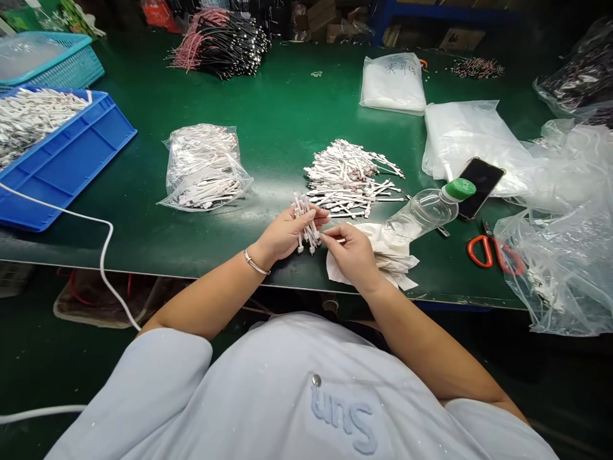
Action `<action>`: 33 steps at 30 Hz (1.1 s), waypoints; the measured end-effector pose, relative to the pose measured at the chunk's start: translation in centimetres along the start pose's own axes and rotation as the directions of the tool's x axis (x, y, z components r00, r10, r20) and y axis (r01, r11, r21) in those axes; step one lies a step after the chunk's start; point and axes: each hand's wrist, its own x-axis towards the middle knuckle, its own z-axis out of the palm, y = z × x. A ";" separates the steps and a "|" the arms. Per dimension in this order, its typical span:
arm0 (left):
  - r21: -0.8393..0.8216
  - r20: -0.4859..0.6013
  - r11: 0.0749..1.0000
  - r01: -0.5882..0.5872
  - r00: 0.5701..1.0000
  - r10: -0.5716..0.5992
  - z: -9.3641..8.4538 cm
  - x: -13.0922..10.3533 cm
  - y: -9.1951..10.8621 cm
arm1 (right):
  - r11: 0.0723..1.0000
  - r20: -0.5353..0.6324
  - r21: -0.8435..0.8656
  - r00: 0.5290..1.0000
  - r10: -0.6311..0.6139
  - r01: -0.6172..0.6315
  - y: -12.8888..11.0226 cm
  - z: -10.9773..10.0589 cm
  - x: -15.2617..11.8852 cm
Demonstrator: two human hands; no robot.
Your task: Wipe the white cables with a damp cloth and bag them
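Note:
My left hand [286, 231] is wrapped round a bundle of short white cable pieces [306, 230] close to the table's front edge. Against the bundle's right side, my right hand [352, 252] has thumb and forefinger pinched together; anything between those fingertips is too small to make out. Just beyond both hands lies a loose pile of similar white pieces [342, 169]. A clear bag full of white pieces [204, 167] rests to the left. Under and beside my right hand is a crumpled cream cloth [395, 259].
A clear bottle with green cap [421, 211], a phone [479, 182], orange-handled scissors [486, 249] and plastic bags [565, 255] crowd the right. A blue bin [71, 160] stands left on the green table [282, 96]. Black and pink cables [223, 41] lie at the back.

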 end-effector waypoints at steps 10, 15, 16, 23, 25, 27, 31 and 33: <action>0.477 0.135 0.845 -0.243 0.970 0.202 0.9 -1.2 0.9 | 0.986 0.056 -0.136 0.994 -0.094 0.101 -0.1 -0.3 -0.2; 0.470 0.141 0.851 -0.237 0.971 0.192 0.9 -1.1 0.7 | 0.980 0.078 -0.156 0.990 -0.116 0.127 0.0 -0.2 -0.3; 0.482 0.149 0.840 -0.248 0.968 0.201 0.9 -1.3 0.8 | 0.979 0.088 -0.155 0.989 -0.121 0.134 0.0 -0.3 -0.3; 0.494 0.188 0.832 -0.252 0.965 0.181 0.9 -1.7 0.7 | 0.972 0.158 -0.157 0.976 -0.147 0.172 -0.5 -0.3 -0.3; 0.488 0.181 0.842 -0.229 0.971 0.160 0.7 -1.6 0.4 | 0.971 0.165 -0.171 0.977 -0.138 0.166 -0.5 -0.1 -0.3; 0.517 0.192 0.826 -0.227 0.970 0.147 0.6 -1.4 0.2 | 0.967 0.165 -0.184 0.976 -0.145 0.175 -0.4 0.1 -0.3; 0.598 0.191 0.775 -0.206 0.975 0.112 0.8 -1.5 -0.1 | 0.953 0.171 -0.203 0.967 -0.192 0.225 -0.4 0.4 -0.6; 0.584 0.166 0.789 -0.191 0.979 0.115 1.3 -1.8 0.0 | 0.957 0.174 -0.187 0.966 -0.191 0.223 -0.6 0.4 -0.8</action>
